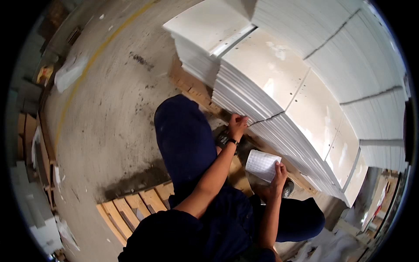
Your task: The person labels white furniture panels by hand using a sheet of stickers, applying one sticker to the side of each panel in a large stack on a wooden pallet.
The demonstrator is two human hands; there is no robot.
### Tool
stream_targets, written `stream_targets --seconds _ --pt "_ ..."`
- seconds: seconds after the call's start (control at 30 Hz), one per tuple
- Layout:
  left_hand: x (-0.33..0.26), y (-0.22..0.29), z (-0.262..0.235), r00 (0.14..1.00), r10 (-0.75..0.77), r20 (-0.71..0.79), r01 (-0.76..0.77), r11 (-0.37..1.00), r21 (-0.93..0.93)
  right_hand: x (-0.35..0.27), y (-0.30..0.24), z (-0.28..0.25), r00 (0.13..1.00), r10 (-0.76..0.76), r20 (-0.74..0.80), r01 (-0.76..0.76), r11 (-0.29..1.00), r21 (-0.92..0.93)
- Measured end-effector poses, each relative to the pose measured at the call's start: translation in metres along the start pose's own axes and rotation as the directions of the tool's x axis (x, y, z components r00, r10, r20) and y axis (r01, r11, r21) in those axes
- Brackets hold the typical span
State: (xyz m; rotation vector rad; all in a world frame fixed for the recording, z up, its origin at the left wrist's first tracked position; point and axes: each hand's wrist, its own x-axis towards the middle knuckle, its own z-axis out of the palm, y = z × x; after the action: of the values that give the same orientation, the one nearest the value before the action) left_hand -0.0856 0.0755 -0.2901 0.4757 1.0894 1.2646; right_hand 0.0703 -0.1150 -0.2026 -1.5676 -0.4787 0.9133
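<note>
My left hand is at the lower side of a tall stack of flat white panels, fingers drawn together against the edges. Whether a small thing is between those fingertips is too small to tell. A white sheet with a fine printed grid hangs from my right hand, pinched at its right edge between thumb and fingers. It is held low, between my knees and the stack. The panels rest on a wooden pallet, and their top faces are beige with pale patches.
A slatted wooden pallet lies beneath and left of me. More panel stacks rise behind the nearest one. Concrete floor with a yellow line stretches left. Plastic wrap and cardboard lie along the left side.
</note>
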Motion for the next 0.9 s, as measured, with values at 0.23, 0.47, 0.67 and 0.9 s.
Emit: stream_targets --seconds 0.23,0.47,0.67,0.9 --pt "-0.016 -0.009 -0.019 0.993 0.033 -0.113 -0.036 0.999 -0.021 -0.003 0.010 -0.002 1.000 0.026 0.004 -0.026 0.998 0.050" --pt "-0.065 0.023 0.016 0.687 -0.288 0.668 -0.287 0.737 0.612 -0.006 0.000 0.000 0.996 0.084 0.003 -0.084 0.996 -0.027" --pt "-0.056 0.022 0.009 0.593 -0.436 0.677 -0.250 0.700 0.669 -0.002 -0.001 -0.003 0.993 0.019 -0.118 -0.039 0.985 -0.170" --pt "-0.050 0.018 0.001 0.510 -0.519 0.686 -0.349 0.604 0.717 0.003 0.008 -0.013 0.981 -0.116 -0.155 0.051 0.927 -0.371"
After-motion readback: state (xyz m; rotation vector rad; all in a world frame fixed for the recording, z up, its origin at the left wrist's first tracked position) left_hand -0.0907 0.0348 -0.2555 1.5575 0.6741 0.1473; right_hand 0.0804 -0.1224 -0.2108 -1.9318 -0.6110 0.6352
